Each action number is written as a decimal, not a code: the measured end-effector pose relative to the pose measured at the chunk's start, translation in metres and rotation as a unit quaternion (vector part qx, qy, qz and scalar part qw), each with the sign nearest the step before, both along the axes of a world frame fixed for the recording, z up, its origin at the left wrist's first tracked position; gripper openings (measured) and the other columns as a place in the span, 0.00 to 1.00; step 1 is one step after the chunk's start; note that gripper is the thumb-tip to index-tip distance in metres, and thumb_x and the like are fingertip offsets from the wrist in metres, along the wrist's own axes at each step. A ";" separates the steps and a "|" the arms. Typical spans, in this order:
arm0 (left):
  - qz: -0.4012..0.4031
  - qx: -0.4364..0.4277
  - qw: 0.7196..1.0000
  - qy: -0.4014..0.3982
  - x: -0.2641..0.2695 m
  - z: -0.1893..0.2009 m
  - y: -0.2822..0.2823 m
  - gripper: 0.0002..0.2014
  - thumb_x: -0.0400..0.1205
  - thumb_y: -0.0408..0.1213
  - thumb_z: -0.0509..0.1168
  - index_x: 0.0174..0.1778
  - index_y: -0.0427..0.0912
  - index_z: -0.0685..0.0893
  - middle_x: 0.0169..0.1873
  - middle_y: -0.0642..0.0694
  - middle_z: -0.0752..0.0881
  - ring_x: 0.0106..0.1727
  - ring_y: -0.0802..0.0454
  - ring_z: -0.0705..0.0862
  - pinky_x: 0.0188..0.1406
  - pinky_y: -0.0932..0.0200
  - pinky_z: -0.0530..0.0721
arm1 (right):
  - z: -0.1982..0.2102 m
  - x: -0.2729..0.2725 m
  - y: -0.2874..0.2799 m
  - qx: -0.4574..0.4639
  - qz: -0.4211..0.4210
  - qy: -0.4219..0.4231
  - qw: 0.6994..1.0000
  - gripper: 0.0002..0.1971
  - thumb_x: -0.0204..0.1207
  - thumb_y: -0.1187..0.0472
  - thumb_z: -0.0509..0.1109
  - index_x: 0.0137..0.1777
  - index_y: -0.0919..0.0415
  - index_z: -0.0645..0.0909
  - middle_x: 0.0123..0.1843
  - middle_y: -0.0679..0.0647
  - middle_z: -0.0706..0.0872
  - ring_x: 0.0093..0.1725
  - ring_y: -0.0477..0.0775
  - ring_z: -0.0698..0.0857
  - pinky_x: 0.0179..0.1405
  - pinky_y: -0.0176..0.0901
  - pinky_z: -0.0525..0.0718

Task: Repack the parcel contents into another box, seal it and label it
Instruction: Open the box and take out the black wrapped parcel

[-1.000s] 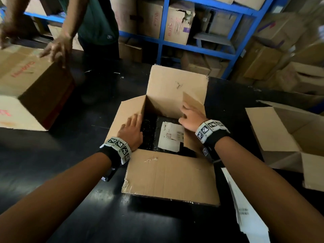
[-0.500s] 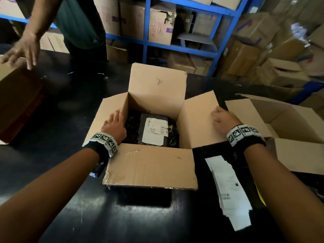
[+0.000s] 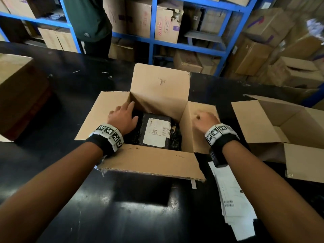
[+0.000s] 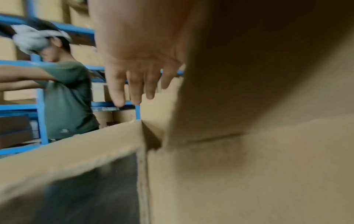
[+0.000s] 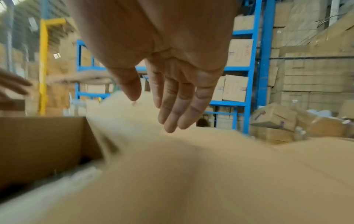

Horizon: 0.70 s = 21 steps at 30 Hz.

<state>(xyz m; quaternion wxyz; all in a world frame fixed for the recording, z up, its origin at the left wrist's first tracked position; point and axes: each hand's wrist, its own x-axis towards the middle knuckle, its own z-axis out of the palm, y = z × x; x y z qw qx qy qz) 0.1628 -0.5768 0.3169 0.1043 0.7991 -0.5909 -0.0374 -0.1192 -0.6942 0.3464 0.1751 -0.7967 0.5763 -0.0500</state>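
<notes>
Head view: left hand point(image 3: 122, 116) reaches, fingers spread, toward the black parcel point(image 3: 156, 132) in the open box point(image 3: 149, 160) mid-counter; right hand point(image 3: 204, 121), fingers relaxed, pins a flap, likely clearing access

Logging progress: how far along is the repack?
Done: the box stands with all four flaps open. In hand: left hand reaches in beside the black parcel; right hand is over the right flap, no grip on anything. Left: move the parcel to the empty box, seal, label.
</notes>
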 end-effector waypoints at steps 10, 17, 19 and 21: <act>-0.027 0.032 0.998 0.047 0.015 -0.008 0.008 0.22 0.83 0.51 0.56 0.73 0.50 0.71 0.66 0.44 0.81 0.65 0.43 0.78 0.64 0.46 0.76 | -0.020 0.114 -0.046 0.080 0.035 -0.039 0.995 0.15 0.80 0.53 0.65 0.63 0.57 0.83 0.65 0.56 0.85 0.63 0.57 0.83 0.64 0.43 0.78; -0.060 0.049 0.993 0.087 0.030 0.009 0.026 0.21 0.84 0.50 0.57 0.74 0.50 0.72 0.69 0.46 0.79 0.68 0.46 0.76 0.67 0.47 0.74 | -0.057 0.121 -0.046 0.137 0.046 -0.004 0.990 0.11 0.80 0.52 0.64 0.50 0.56 0.85 0.51 0.56 0.89 0.53 0.61 0.87 0.56 0.45 0.83; -0.063 0.042 0.994 0.075 0.032 0.020 0.026 0.21 0.84 0.49 0.57 0.73 0.49 0.72 0.68 0.45 0.79 0.67 0.45 0.76 0.66 0.47 0.75 | -0.057 0.120 -0.044 0.137 0.045 0.002 0.989 0.11 0.80 0.52 0.64 0.54 0.56 0.85 0.53 0.56 0.89 0.54 0.61 0.87 0.56 0.44 0.83; -0.072 0.028 0.995 0.068 0.029 0.030 0.022 0.21 0.84 0.49 0.57 0.73 0.48 0.73 0.68 0.44 0.79 0.67 0.44 0.77 0.65 0.46 0.75 | -0.052 0.120 -0.044 0.131 0.038 -0.005 0.991 0.09 0.80 0.53 0.64 0.47 0.54 0.84 0.49 0.55 0.88 0.54 0.60 0.86 0.50 0.41 0.80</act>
